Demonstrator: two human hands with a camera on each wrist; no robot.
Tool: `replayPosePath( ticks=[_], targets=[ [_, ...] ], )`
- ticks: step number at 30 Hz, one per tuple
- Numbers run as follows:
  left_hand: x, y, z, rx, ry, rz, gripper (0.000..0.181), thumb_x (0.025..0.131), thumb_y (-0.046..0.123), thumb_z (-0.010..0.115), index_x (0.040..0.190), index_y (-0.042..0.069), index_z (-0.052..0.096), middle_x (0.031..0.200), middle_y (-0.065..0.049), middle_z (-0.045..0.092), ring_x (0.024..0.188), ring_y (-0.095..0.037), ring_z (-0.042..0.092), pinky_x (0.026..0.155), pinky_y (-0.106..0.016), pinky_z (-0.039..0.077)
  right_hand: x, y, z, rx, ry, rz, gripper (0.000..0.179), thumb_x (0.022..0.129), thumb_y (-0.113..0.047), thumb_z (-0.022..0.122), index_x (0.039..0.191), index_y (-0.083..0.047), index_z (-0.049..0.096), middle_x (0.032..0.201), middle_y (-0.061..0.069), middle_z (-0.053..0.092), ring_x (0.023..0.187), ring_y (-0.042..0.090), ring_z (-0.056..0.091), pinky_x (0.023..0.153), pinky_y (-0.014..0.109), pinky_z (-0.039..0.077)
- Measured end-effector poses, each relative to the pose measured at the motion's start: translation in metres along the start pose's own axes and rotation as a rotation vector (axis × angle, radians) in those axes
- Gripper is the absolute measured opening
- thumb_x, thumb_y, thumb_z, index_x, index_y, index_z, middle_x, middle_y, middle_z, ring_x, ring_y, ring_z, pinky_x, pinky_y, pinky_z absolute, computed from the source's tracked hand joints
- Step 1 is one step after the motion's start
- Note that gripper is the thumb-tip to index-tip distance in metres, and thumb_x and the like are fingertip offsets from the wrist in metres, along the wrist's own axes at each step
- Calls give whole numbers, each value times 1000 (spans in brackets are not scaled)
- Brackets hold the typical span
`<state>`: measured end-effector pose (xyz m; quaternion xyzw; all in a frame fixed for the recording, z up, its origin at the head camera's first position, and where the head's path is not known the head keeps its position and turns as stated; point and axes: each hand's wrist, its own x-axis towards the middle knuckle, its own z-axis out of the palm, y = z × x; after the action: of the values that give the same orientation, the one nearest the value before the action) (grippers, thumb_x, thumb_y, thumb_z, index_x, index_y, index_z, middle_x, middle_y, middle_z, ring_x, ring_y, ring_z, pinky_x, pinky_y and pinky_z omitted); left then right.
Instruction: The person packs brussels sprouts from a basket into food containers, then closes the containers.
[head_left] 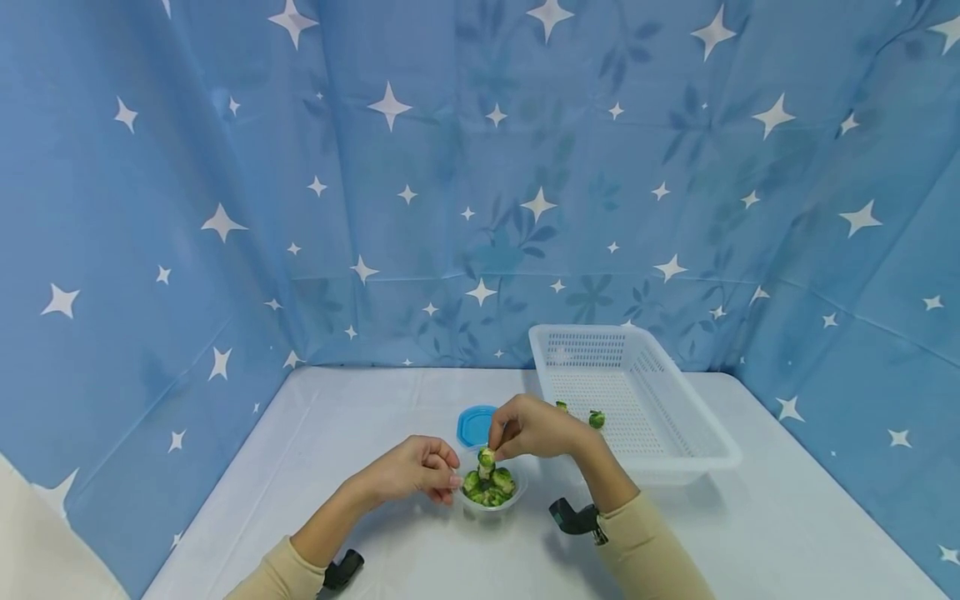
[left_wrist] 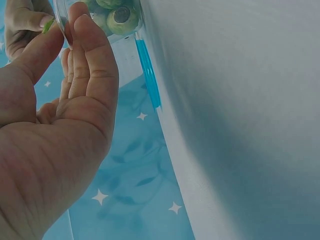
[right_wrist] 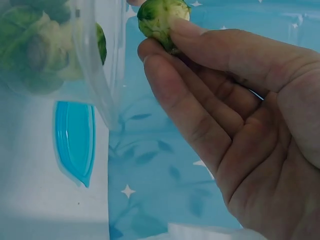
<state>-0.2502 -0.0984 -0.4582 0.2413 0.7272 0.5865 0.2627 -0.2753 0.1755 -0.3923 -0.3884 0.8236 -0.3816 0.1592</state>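
A small clear plastic container [head_left: 517, 497] stands on the table with several green Brussels sprouts [head_left: 474, 493] inside. My left hand [head_left: 412, 468] pinches its rim from the left, thumb on one side of the wall and fingers on the other in the left wrist view. Over the container, my right hand [head_left: 543, 427] holds a single Brussels sprout [right_wrist: 161, 21] between thumb and fingertips. That sprout is above the rim in the right wrist view. Just behind the container lies a blue lid [head_left: 472, 425].
A white perforated plastic basket [head_left: 697, 404] stands at the back right, with a sprout [head_left: 596, 419] and part of another [head_left: 562, 406] in it. My right forearm crosses in front of its near left corner. A blue star-patterned curtain [head_left: 450, 167] surrounds the white table [head_left: 330, 425].
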Motion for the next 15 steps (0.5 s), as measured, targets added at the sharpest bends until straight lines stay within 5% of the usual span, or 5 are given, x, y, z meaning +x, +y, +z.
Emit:
replayPosePath(
  ticks=[15],
  targets=[
    [-1,0,-1,2,-8,10,35,100,12,70,121,-13,57,89,-13,75,80,-22,76,77,-41,65,10,-2,17,-129,-23,-34,13,85,2,83,84,-10,78,81,-4,75,73,4,71,70,23,62]
  ],
)
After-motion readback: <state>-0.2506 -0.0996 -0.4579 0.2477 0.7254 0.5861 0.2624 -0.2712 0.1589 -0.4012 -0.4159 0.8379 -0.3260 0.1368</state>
